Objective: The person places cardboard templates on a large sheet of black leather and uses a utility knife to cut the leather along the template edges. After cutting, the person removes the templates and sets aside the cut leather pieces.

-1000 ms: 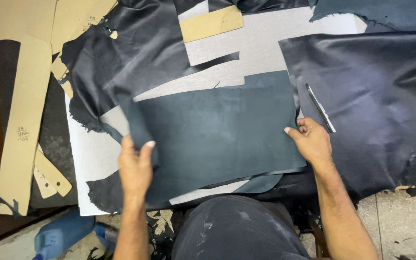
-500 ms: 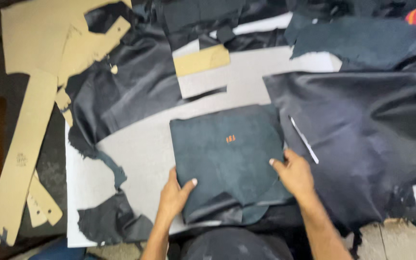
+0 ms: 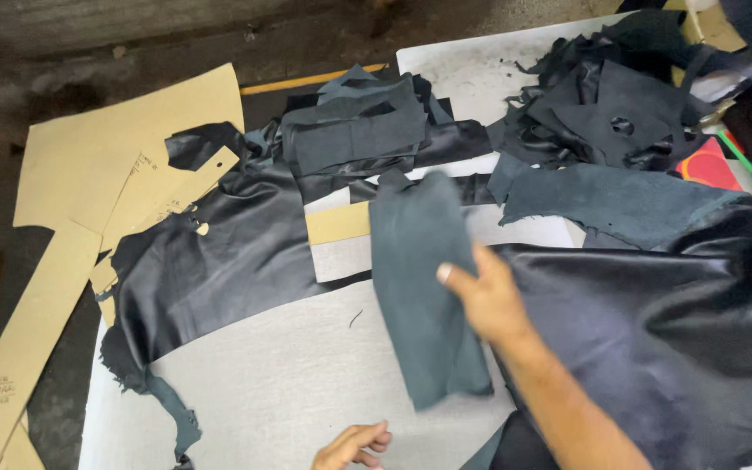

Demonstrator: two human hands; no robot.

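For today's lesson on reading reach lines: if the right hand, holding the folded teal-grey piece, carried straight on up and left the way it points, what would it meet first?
Likely the tan cardboard strip just beyond the folded piece that the right hand holds, then the stack of dark cut pieces; depth is unclear.

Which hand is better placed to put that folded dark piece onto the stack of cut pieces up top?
Probably right: the right hand holds the folded piece; the left hand rests low, farther from the stack.

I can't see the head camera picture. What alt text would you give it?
A person's right hand lifts a folded dark teal leather piece above a grey work surface, while the left hand rests at the bottom edge. Black leather sheets, scraps and tan cardboard patterns lie around.
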